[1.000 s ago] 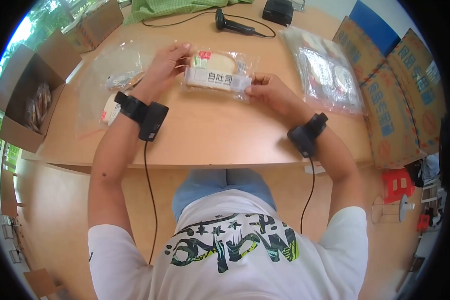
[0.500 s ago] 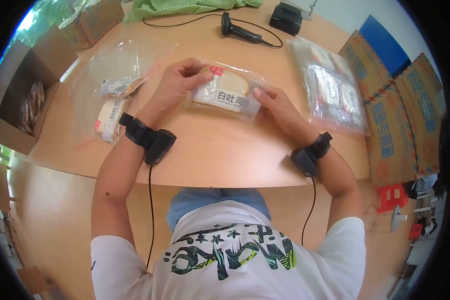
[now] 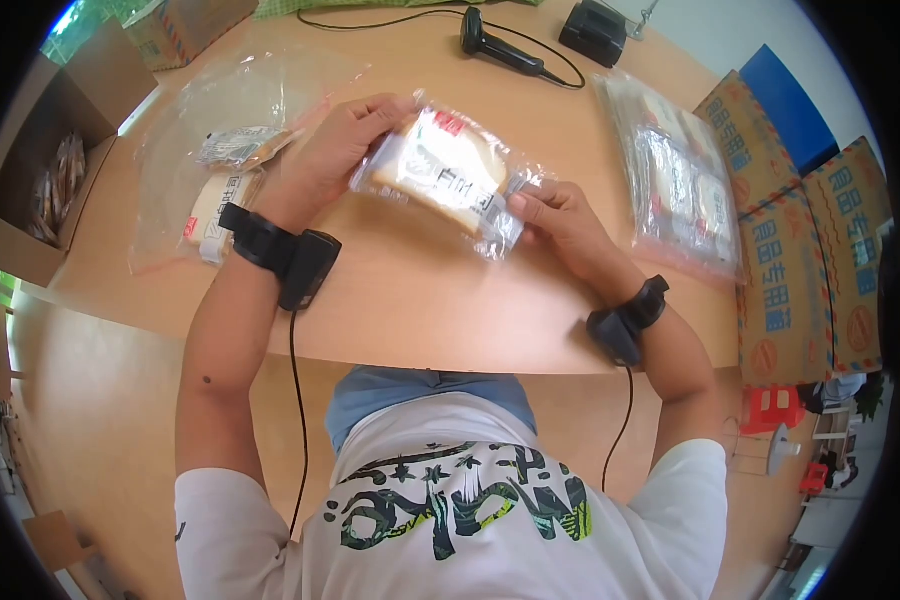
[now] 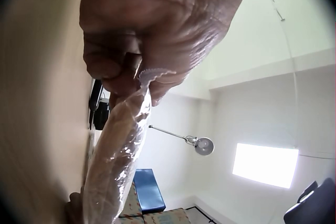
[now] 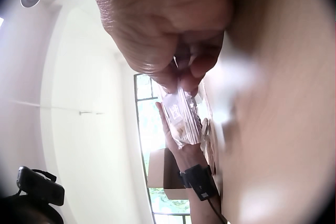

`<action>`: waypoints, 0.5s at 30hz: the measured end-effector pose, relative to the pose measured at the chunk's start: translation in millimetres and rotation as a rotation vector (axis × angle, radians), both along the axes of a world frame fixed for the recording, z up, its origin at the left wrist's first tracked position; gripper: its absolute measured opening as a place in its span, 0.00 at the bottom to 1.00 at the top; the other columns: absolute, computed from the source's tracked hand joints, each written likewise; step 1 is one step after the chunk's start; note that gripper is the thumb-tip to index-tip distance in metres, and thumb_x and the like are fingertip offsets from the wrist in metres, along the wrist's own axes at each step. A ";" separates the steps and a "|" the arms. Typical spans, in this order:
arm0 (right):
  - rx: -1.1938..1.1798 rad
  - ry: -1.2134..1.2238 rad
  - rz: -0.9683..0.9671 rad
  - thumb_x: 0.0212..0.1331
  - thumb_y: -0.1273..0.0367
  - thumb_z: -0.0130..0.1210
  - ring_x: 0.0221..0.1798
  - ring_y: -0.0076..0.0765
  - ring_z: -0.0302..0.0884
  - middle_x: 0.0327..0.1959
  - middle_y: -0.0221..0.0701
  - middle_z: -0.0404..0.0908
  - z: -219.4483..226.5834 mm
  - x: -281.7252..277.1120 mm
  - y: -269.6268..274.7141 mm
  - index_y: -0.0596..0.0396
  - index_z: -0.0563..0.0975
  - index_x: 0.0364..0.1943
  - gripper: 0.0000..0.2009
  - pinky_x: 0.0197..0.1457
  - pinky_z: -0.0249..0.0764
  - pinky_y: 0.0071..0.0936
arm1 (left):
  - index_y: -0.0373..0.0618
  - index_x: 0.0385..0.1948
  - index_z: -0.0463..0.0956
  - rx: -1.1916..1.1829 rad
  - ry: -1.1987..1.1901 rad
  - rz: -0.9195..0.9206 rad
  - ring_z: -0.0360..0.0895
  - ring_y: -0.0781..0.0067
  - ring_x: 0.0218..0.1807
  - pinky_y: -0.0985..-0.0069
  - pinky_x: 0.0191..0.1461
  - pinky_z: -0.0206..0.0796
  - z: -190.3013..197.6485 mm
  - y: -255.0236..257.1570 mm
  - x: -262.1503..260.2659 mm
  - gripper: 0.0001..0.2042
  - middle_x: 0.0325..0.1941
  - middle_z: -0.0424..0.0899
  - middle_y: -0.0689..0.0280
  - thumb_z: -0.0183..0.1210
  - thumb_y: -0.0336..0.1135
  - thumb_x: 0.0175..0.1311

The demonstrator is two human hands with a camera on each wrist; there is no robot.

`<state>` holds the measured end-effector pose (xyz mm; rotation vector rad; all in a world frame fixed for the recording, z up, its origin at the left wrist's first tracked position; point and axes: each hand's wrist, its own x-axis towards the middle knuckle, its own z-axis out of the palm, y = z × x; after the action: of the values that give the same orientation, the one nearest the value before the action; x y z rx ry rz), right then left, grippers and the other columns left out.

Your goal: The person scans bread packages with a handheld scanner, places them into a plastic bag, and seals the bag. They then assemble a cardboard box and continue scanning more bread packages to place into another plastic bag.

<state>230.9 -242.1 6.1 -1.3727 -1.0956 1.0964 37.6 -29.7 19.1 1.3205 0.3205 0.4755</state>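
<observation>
A clear packet of sliced bread (image 3: 440, 170) with a red label and black characters is held above the table, tilted down toward the right. The left hand (image 3: 340, 155) pinches its upper left end, and in the left wrist view that hand (image 4: 152, 29) grips the crimped edge of the packet (image 4: 115, 155). At the opposite end, the right hand (image 3: 570, 230) pinches the wrapper between thumb and fingers. The right wrist view shows the right hand (image 5: 168, 24) closed on the wrapper's end (image 5: 181, 113).
Left of the hands lies a large clear bag (image 3: 170, 150) with another bread packet (image 3: 210, 215). An open carton (image 3: 30, 245) holds several packets. Stacked bagged bread (image 3: 675, 190) lies at right beside printed cartons (image 3: 770, 270). A black scanner (image 3: 500, 50) lies at the back.
The packet has tilted, its right end dropping lower, and glare now covers part of its label. Both hands still hold it, and the right hand has shifted slightly right and down.
</observation>
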 end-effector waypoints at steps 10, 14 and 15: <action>0.662 -0.712 -0.338 0.53 0.78 0.58 0.33 0.22 0.72 0.35 0.30 0.77 -4.0 -2.6 0.9 0.56 0.83 0.37 0.08 0.35 0.68 0.19 | 0.42 0.46 0.78 0.483 -0.120 0.059 0.73 0.78 0.53 0.79 0.58 0.63 3.8 -1.0 -4.2 0.10 0.49 0.80 0.69 0.57 0.29 0.63; 0.679 -0.922 -0.133 0.46 0.85 0.53 0.35 0.25 0.73 0.37 0.32 0.77 -4.1 5.4 -0.4 0.54 0.83 0.36 0.15 0.36 0.68 0.20 | 0.43 0.43 0.80 0.551 -0.002 0.178 0.72 0.77 0.55 0.78 0.60 0.61 -6.5 11.6 -6.7 0.10 0.50 0.80 0.68 0.53 0.25 0.63; 0.670 -0.944 -0.068 0.45 0.85 0.52 0.36 0.26 0.73 0.37 0.32 0.77 -7.9 7.8 0.5 0.53 0.83 0.36 0.16 0.36 0.68 0.21 | 0.43 0.43 0.80 0.546 0.063 0.215 0.72 0.77 0.55 0.77 0.60 0.61 -7.7 13.1 -7.1 0.10 0.50 0.80 0.68 0.52 0.24 0.63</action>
<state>238.7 -241.5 -1.8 -1.3369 -1.8408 -0.0845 30.5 -16.5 11.4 1.8442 0.4038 0.7374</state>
